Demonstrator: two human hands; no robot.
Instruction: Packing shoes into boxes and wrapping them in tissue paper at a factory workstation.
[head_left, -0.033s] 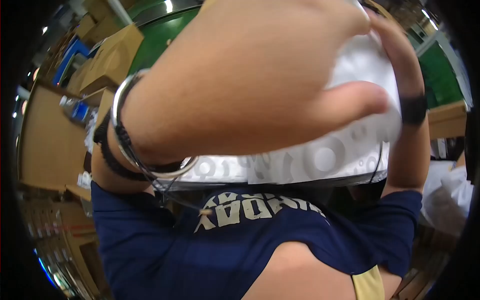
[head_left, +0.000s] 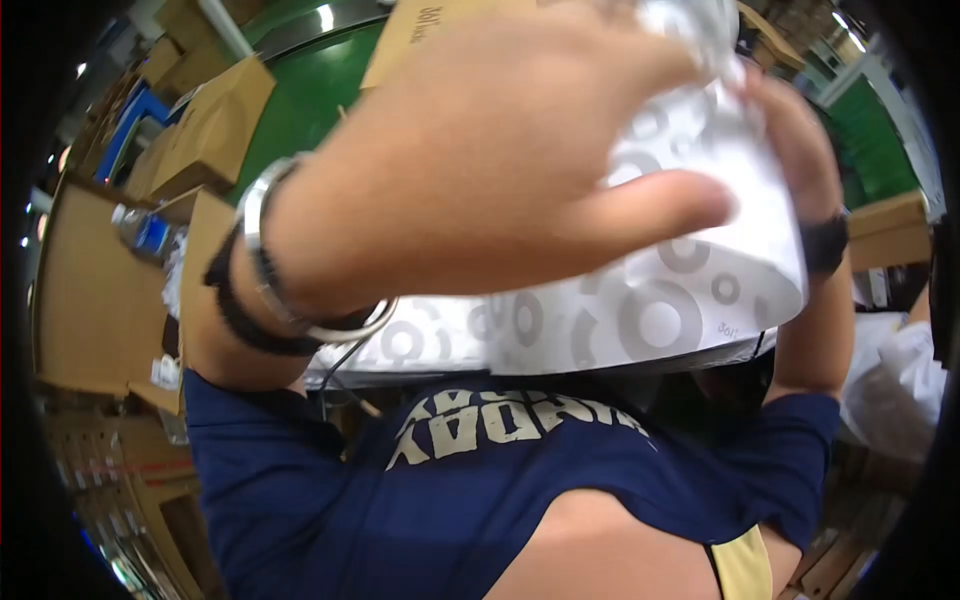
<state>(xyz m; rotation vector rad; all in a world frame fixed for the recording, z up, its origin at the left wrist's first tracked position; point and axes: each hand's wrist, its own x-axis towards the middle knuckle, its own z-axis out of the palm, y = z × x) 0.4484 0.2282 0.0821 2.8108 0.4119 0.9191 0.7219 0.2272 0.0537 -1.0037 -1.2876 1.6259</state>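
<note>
White paper (head_left: 650, 320) printed with grey rings and arcs lies before my body, its right side curling up in a rounded fold. Across it reaches my left hand (head_left: 520, 140), back uppermost and close to the camera. Its thumb stretches out over the paper, apart from the fingers, which are smeared by motion and partly hidden. At the paper's far right edge, my right hand (head_left: 785, 135) has its fingers closed on the sheet, also blurred. A crumpled, shiny piece with the same ring print (head_left: 700, 25) shows beyond my left fingers. What lies under the paper is hidden.
A cardboard box (head_left: 440, 35) stands beyond my left hand on a green surface (head_left: 310, 95). Another carton (head_left: 215, 125) is farther left. An open carton (head_left: 100, 290) with a plastic bottle (head_left: 145, 230) stands at left. White plastic bags (head_left: 890, 390) hang at right.
My left hand has shifted slightly left, uncovering more of the printed paper. The paper's right side now curls outward in a rounder fold, and the crumpled printed piece shows at the top.
</note>
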